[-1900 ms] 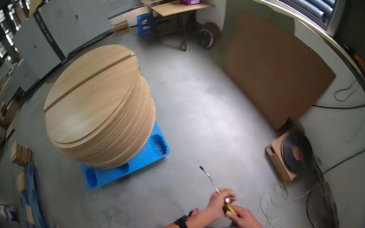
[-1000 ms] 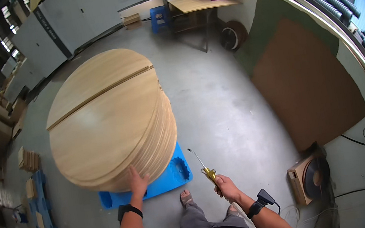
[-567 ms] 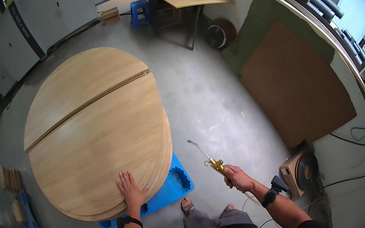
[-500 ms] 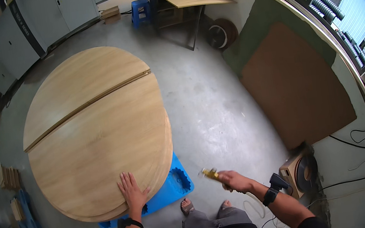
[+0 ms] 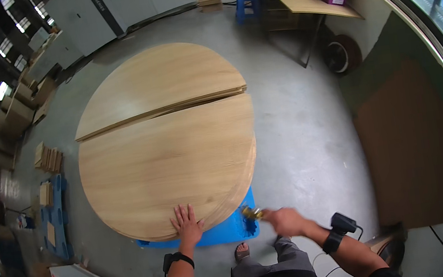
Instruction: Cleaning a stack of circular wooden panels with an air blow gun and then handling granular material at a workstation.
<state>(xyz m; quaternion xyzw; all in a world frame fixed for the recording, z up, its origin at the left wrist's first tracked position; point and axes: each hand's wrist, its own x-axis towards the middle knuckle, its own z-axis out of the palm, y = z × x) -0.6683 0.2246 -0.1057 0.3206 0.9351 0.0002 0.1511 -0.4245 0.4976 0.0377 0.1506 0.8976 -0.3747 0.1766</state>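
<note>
Left fingers [image 5: 184, 214] splay on a stiff, likely heavy board [image 5: 168, 160], best rim-gripped; right hand [image 5: 288, 222] clenches brassy tool [image 5: 251, 212] near pallet [image 5: 215, 237] corner.

- Near half-round boards [image 5: 168, 160]: pale wood grain, stacked flat on a blue pallet [image 5: 221, 237], curved edges slightly staggered at right.
- Far half-round boards [image 5: 160, 85]: same finish, flat, straight edge facing the gap.
- Brass-coloured tool [image 5: 252, 213]: blurred, held in the right hand [image 5: 290, 222].
</note>
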